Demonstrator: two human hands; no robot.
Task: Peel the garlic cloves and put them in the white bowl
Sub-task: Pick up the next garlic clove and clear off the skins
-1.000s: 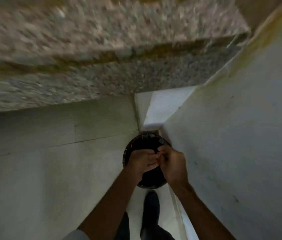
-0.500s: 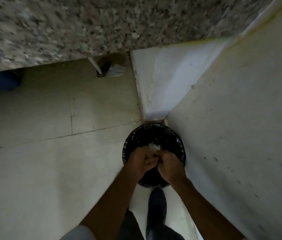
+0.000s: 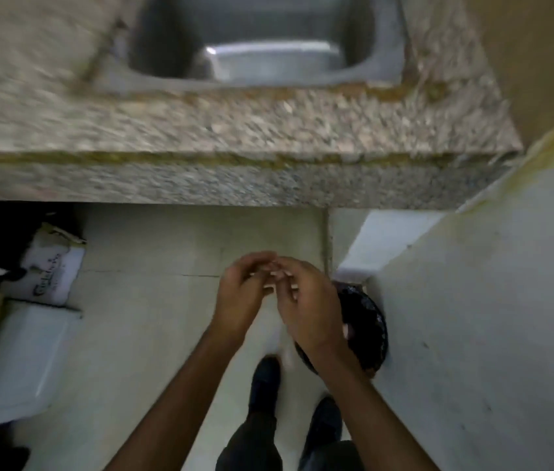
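Shedding garlic skin by the bin [image 3: 369,317], probably
Left hand [image 3: 241,295] and right hand [image 3: 307,312] meet, fingers curled; what they pinch, I cannot tell. Next: fetch another clove.

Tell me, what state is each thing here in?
Left hand: fingers curled, tips at the other hand; grip unclear.
Right hand: fingers curled; grip unclear.
Bin: open, black liner, on the floor.
Sink: holds a pale tub.
Box: on the floor, flap raised.
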